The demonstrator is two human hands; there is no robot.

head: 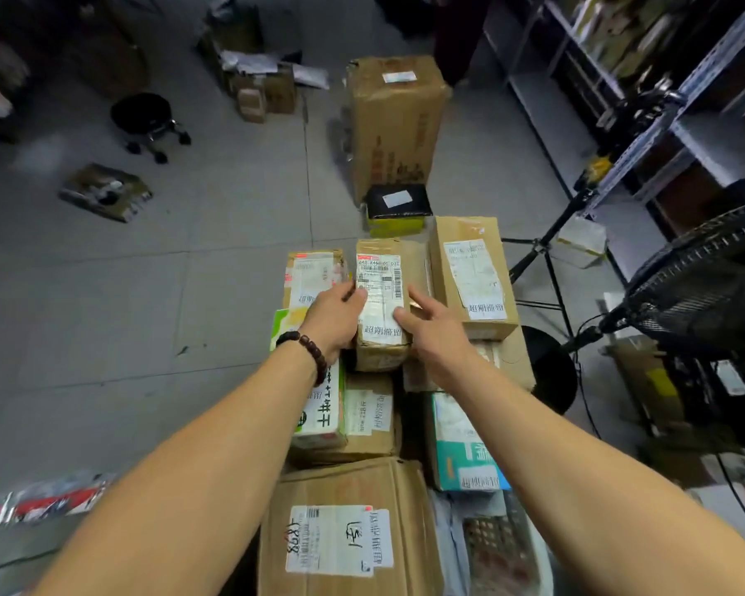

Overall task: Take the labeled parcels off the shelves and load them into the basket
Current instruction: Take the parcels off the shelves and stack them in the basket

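The basket (502, 548) is mostly hidden by parcels (465, 445), the nearest box (349, 501) runs off the bottom edge, the fan (706, 286) off the right, and goods on the shelves (706, 144) blur.

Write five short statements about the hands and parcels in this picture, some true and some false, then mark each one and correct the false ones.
1. The left hand wears a bead bracelet at the wrist. True.
2. The left hand grips the narrow labelled parcel by its side. True.
3. The right hand holds the black parcel. False: its fingers lie straight against the narrow labelled parcel, and the black parcel sits untouched further off.
4. The tall carton lies flat on its side. False: it stands on end.
5. The black stool is tipped over. False: it stands upright on its castors.
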